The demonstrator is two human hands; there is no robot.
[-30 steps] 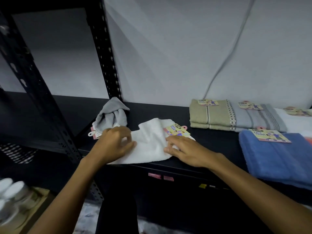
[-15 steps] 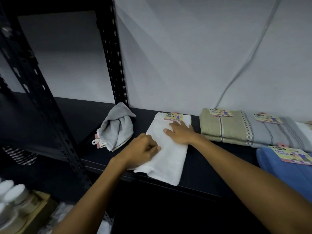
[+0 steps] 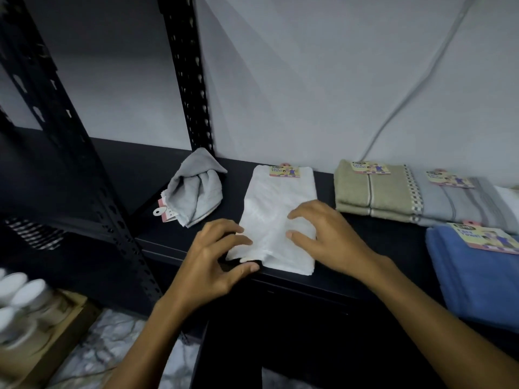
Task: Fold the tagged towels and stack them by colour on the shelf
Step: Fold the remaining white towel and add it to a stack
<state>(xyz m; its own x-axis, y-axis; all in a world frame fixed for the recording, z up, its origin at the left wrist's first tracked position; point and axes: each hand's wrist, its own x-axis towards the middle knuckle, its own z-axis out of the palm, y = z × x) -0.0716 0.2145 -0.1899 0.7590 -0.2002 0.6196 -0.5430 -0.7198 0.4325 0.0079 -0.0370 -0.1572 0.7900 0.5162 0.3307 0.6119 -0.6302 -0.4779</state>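
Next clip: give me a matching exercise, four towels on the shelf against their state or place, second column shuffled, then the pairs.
Things:
1. white towel
2. light grey towel
3. olive towel
4. blue towel

States or places:
A. crumpled beside the upright post
B. folded, nearest the right edge of the view
C. flat under both hands
D. folded by the wall, overlapping a striped grey towel

Pairs: 1-C, 2-A, 3-D, 4-B

Premises present as a shop stockroom or retail storage area. Evidence: black slotted-steel shelf [image 3: 365, 279] with perforated uprights [image 3: 186, 74] against a bare wall; folded towels [image 3: 373, 192] along its back edge, each bearing a printed retail tag [image 3: 371, 167]; white-lidded jars [image 3: 25, 293] boxed lower left.
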